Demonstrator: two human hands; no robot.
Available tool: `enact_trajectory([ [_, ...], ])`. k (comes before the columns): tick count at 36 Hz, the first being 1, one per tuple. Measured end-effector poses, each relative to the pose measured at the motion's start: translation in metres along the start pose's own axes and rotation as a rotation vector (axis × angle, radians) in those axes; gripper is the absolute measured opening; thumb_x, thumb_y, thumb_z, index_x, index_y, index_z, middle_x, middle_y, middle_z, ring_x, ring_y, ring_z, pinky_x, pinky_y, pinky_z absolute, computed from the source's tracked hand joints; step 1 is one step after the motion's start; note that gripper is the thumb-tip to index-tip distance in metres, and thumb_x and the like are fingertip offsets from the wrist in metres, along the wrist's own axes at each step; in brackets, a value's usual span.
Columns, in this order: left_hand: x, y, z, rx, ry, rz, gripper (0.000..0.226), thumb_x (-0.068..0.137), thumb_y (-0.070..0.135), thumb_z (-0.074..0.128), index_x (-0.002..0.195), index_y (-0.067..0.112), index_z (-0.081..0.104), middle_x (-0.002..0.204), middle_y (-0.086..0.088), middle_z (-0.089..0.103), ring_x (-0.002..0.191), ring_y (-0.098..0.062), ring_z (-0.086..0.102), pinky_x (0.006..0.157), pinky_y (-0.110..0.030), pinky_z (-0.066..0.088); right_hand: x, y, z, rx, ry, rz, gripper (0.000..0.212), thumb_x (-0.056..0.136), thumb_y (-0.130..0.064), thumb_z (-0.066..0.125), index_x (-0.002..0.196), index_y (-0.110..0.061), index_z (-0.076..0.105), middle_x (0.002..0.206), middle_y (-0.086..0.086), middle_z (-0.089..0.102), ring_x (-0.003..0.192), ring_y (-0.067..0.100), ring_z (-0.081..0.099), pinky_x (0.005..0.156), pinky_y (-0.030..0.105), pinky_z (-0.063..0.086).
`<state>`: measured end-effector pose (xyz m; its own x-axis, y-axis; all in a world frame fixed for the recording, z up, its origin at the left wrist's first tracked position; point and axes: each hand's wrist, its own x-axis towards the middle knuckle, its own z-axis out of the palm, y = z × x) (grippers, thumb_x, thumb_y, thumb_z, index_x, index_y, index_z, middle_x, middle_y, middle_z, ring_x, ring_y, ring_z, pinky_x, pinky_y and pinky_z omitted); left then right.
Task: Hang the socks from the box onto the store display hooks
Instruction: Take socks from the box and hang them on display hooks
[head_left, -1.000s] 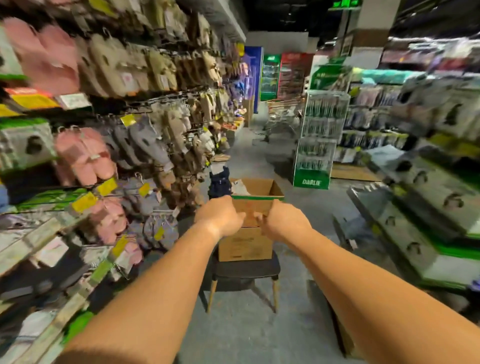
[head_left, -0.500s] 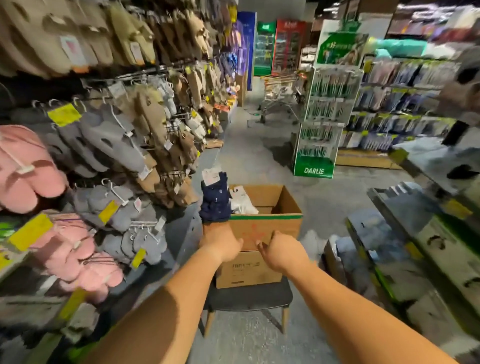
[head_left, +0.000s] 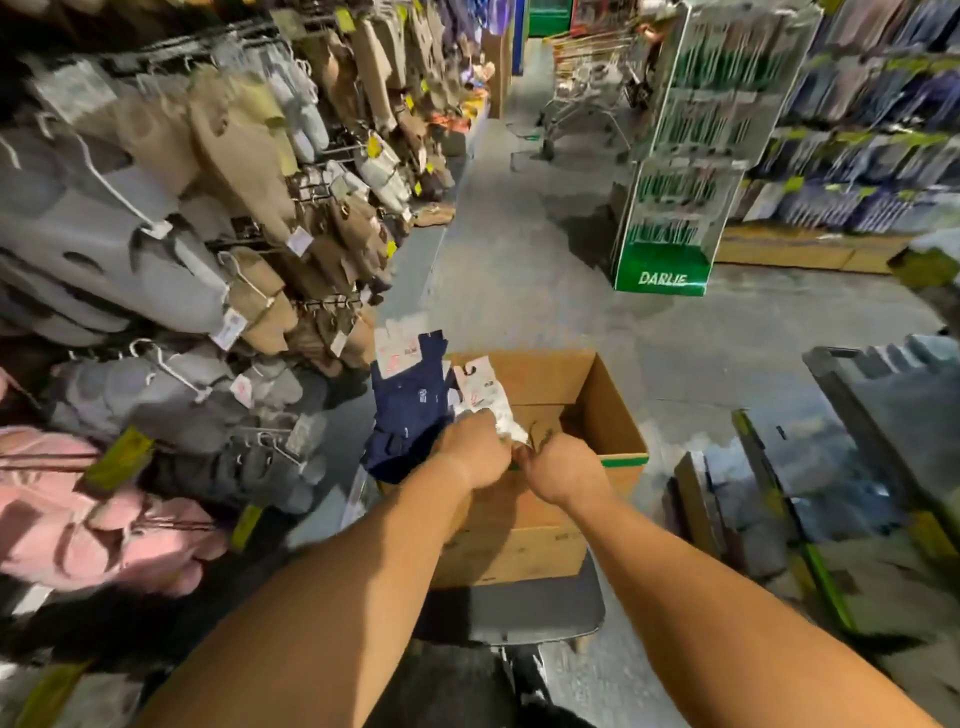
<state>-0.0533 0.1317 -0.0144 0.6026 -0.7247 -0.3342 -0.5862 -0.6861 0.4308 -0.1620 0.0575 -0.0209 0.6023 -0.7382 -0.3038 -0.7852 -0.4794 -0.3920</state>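
Observation:
An open cardboard box (head_left: 602, 410) stands on a dark chair seat (head_left: 524, 608) in the aisle. My left hand (head_left: 475, 452) grips a bundle of navy socks (head_left: 410, 410) with white card labels, held upright at the box's left edge. A white sock pack (head_left: 485, 395) sticks up just right of the navy ones, and my right hand (head_left: 561, 467) meets my left hand at its lower end, fingers curled. What the right fingers pinch is blurred. The display hooks (head_left: 317, 187) on my left carry hanging grey, tan and pink slippers.
A green DARLIE stand (head_left: 670, 218) stands in the aisle ahead on the right. Low shelves (head_left: 857, 441) run along the right, close to the chair. A shopping trolley (head_left: 582, 104) is parked farther down the aisle. The grey floor (head_left: 519, 260) runs between.
I have come closer to the box. Both hands moved from its near wall up over its left rim. The navy socks and white pack now sit right at my hands.

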Motion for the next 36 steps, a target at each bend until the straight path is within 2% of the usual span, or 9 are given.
enact_trajectory([
  [7,0.096,0.008,0.004,-0.050,-0.034,-0.184,0.052,0.099,0.021,0.046,0.149,0.007,0.042,0.153,-0.018,0.042,0.140,-0.035,0.042,0.114,-0.039,0.038,0.104,0.005,-0.013,0.060,-0.111,0.024,0.050,0.099,-0.050,0.043,0.114,-0.007,0.063,0.113,0.015,0.068,0.103,0.033,0.065,0.083,0.036,0.052],
  [14,0.166,-0.004,0.021,-0.342,-0.054,-0.417,0.044,0.102,0.012,0.044,0.145,0.006,0.045,0.148,-0.017,0.047,0.132,-0.033,0.049,0.101,-0.032,0.042,0.188,-0.010,-0.002,0.082,-0.296,-0.098,0.038,0.105,-0.034,0.039,0.133,-0.012,0.052,0.126,0.015,0.063,0.113,0.031,0.061,0.084,0.030,0.045],
  [16,0.175,-0.008,0.023,-0.447,-0.026,-0.453,0.045,0.103,0.011,0.044,0.148,0.004,0.044,0.149,-0.018,0.047,0.135,-0.033,0.048,0.106,-0.033,0.041,0.202,-0.016,0.008,0.155,-0.294,-0.130,0.038,0.104,-0.034,0.042,0.136,-0.016,0.050,0.124,0.012,0.064,0.111,0.030,0.061,0.088,0.031,0.044],
  [19,0.187,-0.014,0.026,-0.572,-0.003,-0.493,0.038,0.105,0.013,0.041,0.140,0.010,0.054,0.139,-0.019,0.057,0.126,-0.036,0.056,0.106,-0.041,0.047,0.220,-0.029,0.021,0.324,-0.371,-0.035,0.035,0.098,-0.030,0.053,0.128,-0.014,0.059,0.122,0.008,0.065,0.111,0.028,0.062,0.090,0.030,0.050],
  [22,0.190,-0.013,0.022,-0.683,-0.019,-0.545,0.035,0.100,0.009,0.045,0.132,0.014,0.061,0.126,-0.016,0.064,0.110,-0.032,0.061,0.097,-0.042,0.053,0.238,-0.032,0.038,0.284,-0.423,0.003,0.040,0.093,-0.042,0.058,0.117,-0.010,0.064,0.116,0.014,0.066,0.106,0.032,0.063,0.088,0.038,0.051],
  [25,0.193,-0.011,0.016,-0.771,-0.020,-0.586,0.036,0.101,0.009,0.044,0.134,0.014,0.058,0.127,-0.013,0.063,0.116,-0.032,0.060,0.103,-0.042,0.050,0.258,-0.028,0.058,0.267,-0.404,0.057,0.044,0.087,-0.050,0.062,0.110,-0.013,0.065,0.109,0.013,0.067,0.103,0.032,0.064,0.089,0.042,0.053],
  [30,0.202,-0.017,0.024,-0.835,-0.037,-0.624,0.037,0.100,0.005,0.044,0.135,0.006,0.056,0.132,-0.016,0.061,0.123,-0.032,0.058,0.095,-0.027,0.046,0.253,-0.034,0.048,0.436,-0.402,0.104,0.025,0.086,-0.037,0.069,0.099,-0.018,0.062,0.093,0.004,0.067,0.083,0.025,0.067,0.061,0.033,0.054],
  [34,0.235,-0.058,0.068,-0.959,0.012,-0.687,0.049,0.078,0.019,0.051,0.126,0.016,0.060,0.122,-0.015,0.067,0.109,-0.032,0.066,0.097,-0.050,0.055,0.254,-0.030,0.046,0.626,-0.436,0.120,0.037,0.083,-0.027,0.074,0.115,-0.017,0.059,0.102,0.006,0.070,0.080,0.022,0.068,0.057,0.031,0.054],
  [36,0.239,-0.064,0.076,-1.000,0.021,-0.699,0.052,0.073,0.019,0.051,0.125,0.014,0.059,0.120,-0.017,0.067,0.106,-0.034,0.067,0.090,-0.052,0.058,0.259,-0.025,0.050,0.694,-0.454,0.126,0.050,0.075,-0.026,0.077,0.119,-0.016,0.056,0.103,0.006,0.070,0.084,0.024,0.070,0.069,0.041,0.061],
])
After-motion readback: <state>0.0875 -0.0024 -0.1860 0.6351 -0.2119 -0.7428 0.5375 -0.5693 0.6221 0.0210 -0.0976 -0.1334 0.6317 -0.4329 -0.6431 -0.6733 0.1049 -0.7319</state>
